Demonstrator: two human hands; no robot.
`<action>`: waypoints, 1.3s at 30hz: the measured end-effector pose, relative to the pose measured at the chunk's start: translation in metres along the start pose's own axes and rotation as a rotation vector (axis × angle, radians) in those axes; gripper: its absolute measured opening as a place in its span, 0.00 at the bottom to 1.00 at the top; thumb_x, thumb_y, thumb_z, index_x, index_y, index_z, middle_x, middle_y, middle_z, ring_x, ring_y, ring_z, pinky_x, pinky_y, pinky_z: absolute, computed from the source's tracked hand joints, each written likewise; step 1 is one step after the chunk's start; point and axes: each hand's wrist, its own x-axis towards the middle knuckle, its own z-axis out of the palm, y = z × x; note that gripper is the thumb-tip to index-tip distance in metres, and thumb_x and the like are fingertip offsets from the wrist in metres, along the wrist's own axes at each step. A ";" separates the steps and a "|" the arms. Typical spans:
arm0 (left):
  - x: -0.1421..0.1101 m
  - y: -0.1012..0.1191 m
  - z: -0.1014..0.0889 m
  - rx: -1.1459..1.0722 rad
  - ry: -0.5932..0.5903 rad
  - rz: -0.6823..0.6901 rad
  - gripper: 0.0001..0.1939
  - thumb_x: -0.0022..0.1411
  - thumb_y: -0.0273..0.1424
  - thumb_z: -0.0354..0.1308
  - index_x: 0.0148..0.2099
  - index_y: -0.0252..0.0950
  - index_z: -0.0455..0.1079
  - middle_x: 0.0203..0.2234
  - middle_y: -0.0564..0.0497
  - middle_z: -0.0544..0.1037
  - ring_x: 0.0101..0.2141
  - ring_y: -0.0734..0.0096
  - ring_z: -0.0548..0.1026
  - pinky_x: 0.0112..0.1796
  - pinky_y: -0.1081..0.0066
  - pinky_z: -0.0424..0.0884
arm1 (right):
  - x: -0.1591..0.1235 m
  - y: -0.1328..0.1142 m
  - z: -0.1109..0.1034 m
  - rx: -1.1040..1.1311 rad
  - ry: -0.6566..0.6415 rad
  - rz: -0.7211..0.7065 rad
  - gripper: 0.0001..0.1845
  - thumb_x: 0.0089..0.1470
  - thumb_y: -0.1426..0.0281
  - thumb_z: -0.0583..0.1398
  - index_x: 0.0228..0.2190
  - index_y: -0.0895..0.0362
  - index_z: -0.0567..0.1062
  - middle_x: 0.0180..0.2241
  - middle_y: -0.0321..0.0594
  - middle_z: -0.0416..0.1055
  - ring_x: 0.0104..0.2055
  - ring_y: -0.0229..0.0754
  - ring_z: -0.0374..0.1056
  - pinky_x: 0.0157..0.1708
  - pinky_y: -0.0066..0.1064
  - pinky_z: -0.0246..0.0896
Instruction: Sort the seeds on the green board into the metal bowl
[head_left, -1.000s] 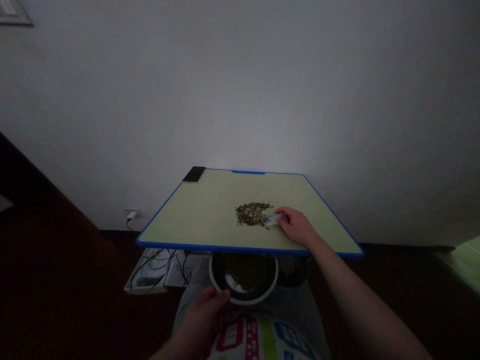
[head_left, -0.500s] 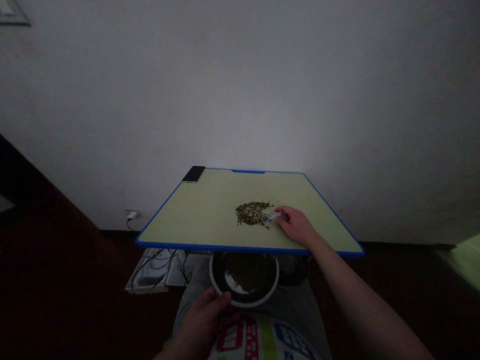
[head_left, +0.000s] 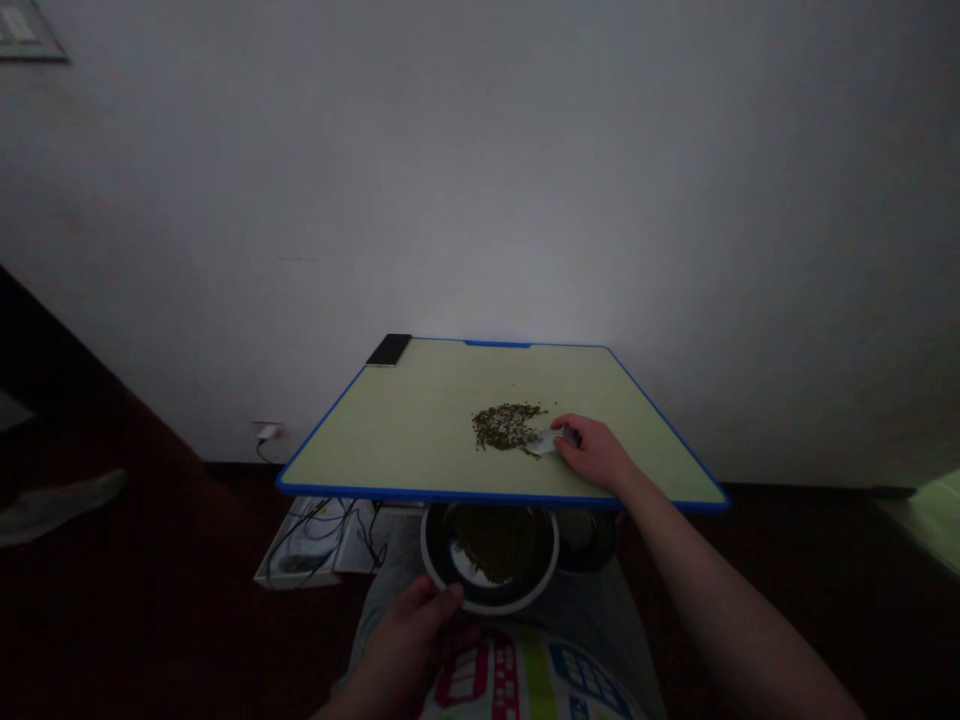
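Observation:
A loose heap of small dark green grains, like mung beans (head_left: 501, 427), is spread on a pale yellow board (head_left: 375, 440) with a blue edge. At the heap's right side, my right hand (head_left: 594, 448) pinches a pale, flat, translucent piece (head_left: 550, 441) whose far edge touches the grains. Below the board's front edge, a round bowl (head_left: 517, 605) with a light rim rests on my lap with more grains inside. My left hand (head_left: 420, 620) grips its near left rim, thumb on top, the other fingers partly hidden beneath.
A black phone-like slab (head_left: 389, 350) lies at the board's back left corner. White trays with cables (head_left: 315, 540) sit below left, and a plug (head_left: 268, 432) is in the wall. A dark round container (head_left: 589, 540) stands right of the bowl. A pale elongated shape (head_left: 64, 508) shows at far left.
The flat piece in my right hand has shifted slightly and shows a broader face beside the grains. My left hand stays on the bowl. A pale elongated shape has appeared at far left.

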 end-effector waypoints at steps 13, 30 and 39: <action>-0.004 0.003 0.005 -0.010 -0.003 0.010 0.19 0.40 0.35 0.74 0.34 0.33 0.76 0.34 0.44 0.85 0.36 0.57 0.82 0.35 0.67 0.77 | -0.001 0.003 -0.001 0.043 0.083 0.010 0.13 0.51 0.68 0.56 0.37 0.58 0.75 0.23 0.35 0.68 0.24 0.38 0.61 0.29 0.30 0.54; -0.004 0.003 0.005 -0.001 -0.001 0.013 0.17 0.40 0.34 0.74 0.34 0.35 0.75 0.34 0.44 0.85 0.38 0.55 0.82 0.34 0.69 0.77 | -0.002 -0.003 -0.001 0.045 0.018 -0.028 0.14 0.54 0.67 0.56 0.40 0.58 0.75 0.24 0.36 0.70 0.26 0.38 0.63 0.30 0.30 0.56; -0.001 -0.001 0.003 -0.009 -0.016 0.015 0.18 0.40 0.35 0.74 0.34 0.34 0.75 0.33 0.44 0.85 0.36 0.57 0.82 0.35 0.68 0.77 | -0.001 -0.002 0.000 0.019 0.000 -0.054 0.15 0.54 0.67 0.57 0.42 0.59 0.75 0.27 0.39 0.72 0.28 0.39 0.64 0.32 0.31 0.57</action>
